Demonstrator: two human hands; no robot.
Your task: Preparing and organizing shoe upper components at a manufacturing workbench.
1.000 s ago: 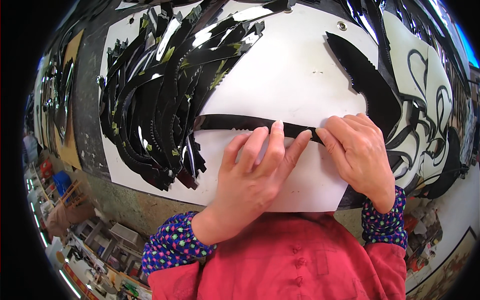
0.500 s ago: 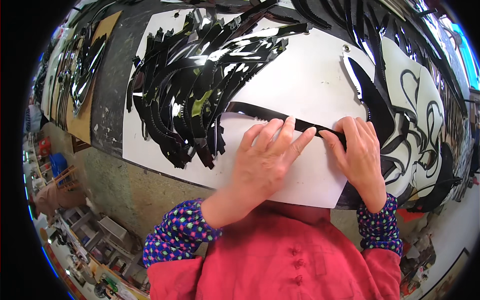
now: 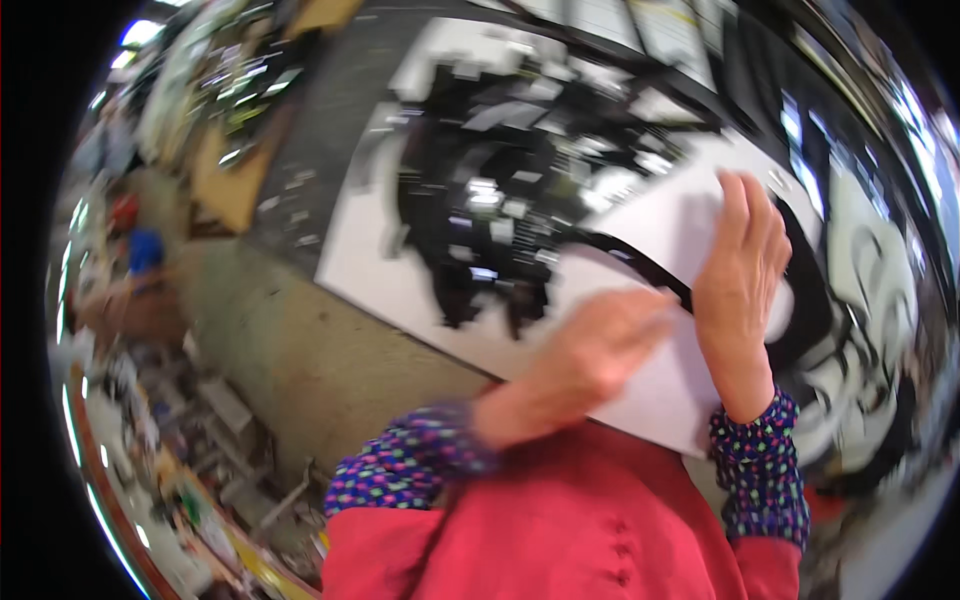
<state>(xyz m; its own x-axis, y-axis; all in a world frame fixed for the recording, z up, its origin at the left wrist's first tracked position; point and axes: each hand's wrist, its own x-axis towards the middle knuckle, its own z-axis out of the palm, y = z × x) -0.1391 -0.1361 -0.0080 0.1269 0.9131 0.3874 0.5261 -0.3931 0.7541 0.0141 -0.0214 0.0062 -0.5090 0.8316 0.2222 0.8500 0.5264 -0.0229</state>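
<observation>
Fingers of our right hand (image 3: 740,270) stretch out straight and lie nearly together, pointing away from us, with no grip that we can make out. Our left hand (image 3: 605,345) is blurred, its fingers aimed at the strip; we cannot tell whether they pinch it or only hover beside it. That narrow black strip (image 3: 645,268) runs slantwise over the white board (image 3: 365,240), its lower end meeting our right hand's outline, contact unclear. It lies right before us, we judge, for easy reach of both hands, and the pale ground makes its dark edges readable. Heaped black strips (image 3: 480,190) sit to the left, probably to leave that middle room. A broader black piece (image 3: 812,310) lies right of our right hand.
</observation>
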